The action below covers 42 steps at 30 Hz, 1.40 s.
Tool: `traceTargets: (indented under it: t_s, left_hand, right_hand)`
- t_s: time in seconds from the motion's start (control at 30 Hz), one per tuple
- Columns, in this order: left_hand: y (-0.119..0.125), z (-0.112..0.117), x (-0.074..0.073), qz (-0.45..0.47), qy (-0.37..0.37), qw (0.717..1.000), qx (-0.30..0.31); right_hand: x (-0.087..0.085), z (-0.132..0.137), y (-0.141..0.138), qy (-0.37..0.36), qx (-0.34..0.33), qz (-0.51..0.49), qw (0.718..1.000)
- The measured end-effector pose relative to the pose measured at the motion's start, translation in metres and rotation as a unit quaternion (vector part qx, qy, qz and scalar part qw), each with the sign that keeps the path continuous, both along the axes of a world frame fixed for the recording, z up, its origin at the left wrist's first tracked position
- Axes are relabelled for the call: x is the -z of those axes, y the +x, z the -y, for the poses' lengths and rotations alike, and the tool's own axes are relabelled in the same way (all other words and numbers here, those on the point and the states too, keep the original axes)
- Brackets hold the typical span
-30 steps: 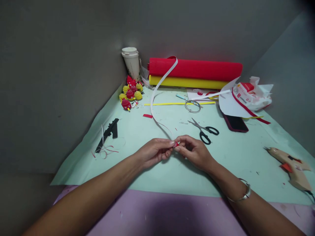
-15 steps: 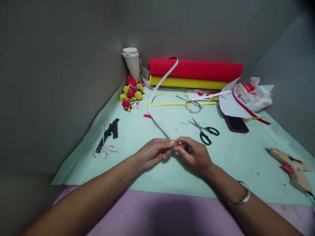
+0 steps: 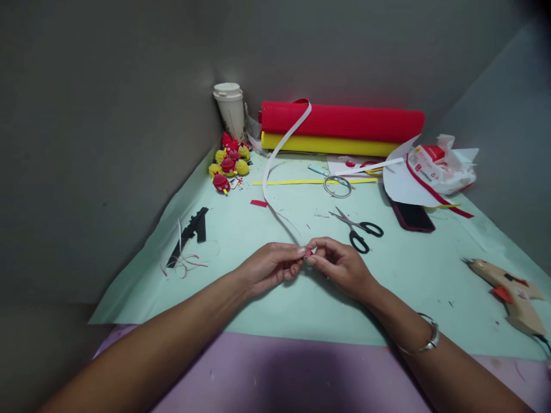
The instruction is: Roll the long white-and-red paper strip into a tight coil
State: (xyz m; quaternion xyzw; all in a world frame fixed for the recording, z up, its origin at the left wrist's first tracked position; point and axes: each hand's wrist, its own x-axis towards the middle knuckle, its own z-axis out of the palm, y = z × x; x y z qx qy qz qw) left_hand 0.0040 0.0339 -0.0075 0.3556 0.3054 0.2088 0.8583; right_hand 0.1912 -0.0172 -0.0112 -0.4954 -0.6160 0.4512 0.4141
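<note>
Between the fingertips of both hands sits a small red paper coil [image 3: 308,253], rolled at one end of a long strip. My left hand [image 3: 275,265] pinches it from the left, and my right hand [image 3: 338,265] grips its other side with thumb and forefinger. From the coil the paper strip [image 3: 275,156], white on the face I see, curves away and up over the paper rolls at the back. Part of the coil is hidden by my fingers. Black-handled scissors [image 3: 358,229] lie open just beyond my right hand.
Red [image 3: 344,121] and yellow corrugated rolls [image 3: 327,144] lie at the back. Small red and yellow paper figures [image 3: 228,166] stand by a white cup [image 3: 230,109]. Black strips [image 3: 189,236] lie left; a phone [image 3: 411,215], a plastic packet [image 3: 443,169] and a glue gun [image 3: 508,292] lie right.
My right hand's fingers have shifted slightly around the red coil. The strip near my hands has moved and turned a little; a short red piece on the mat now shows more fully.
</note>
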Motion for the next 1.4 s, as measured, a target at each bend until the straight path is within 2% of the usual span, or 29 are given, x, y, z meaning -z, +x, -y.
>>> traceTargets:
  t_s: [0.33,0.4,0.47,0.57,0.73,0.8,0.9,1.13,1.4]
  left_hand:
    - [0.001,0.000,-0.003,-0.001,-0.013,1.000,0.012]
    - [0.001,0.000,-0.004,-0.001,-0.020,1.000,0.003]
    - [0.002,0.000,-0.005,-0.004,-0.028,1.000,-0.011]
    - [0.003,-0.001,-0.005,-0.004,-0.037,0.999,-0.024]
    - [0.002,0.000,-0.006,-0.012,-0.041,0.999,-0.028]
    - [0.002,0.000,-0.007,-0.013,-0.034,0.999,-0.024]
    - [0.002,0.001,-0.005,-0.010,-0.019,1.000,-0.015]
    - [0.000,0.001,-0.002,-0.001,-0.020,1.000,-0.006]
    - [0.000,0.001,-0.003,-0.009,-0.017,1.000,-0.001]
  right_hand:
    - [-0.001,-0.003,0.006,-0.068,-0.055,-0.038,0.995]
    - [0.000,-0.002,0.003,-0.028,-0.028,-0.012,0.999]
    - [0.002,0.001,0.000,0.052,0.018,0.038,0.998]
    - [0.005,0.004,-0.005,0.165,0.055,0.115,0.978]
    - [0.007,0.005,-0.006,0.235,0.080,0.173,0.953]
    - [0.007,0.005,-0.005,0.228,0.079,0.176,0.954]
    - [0.005,0.005,-0.005,0.178,0.066,0.163,0.968]
    - [0.000,0.003,-0.003,0.074,0.043,0.073,0.994]
    - [-0.002,0.000,0.001,0.026,0.012,0.039,0.999]
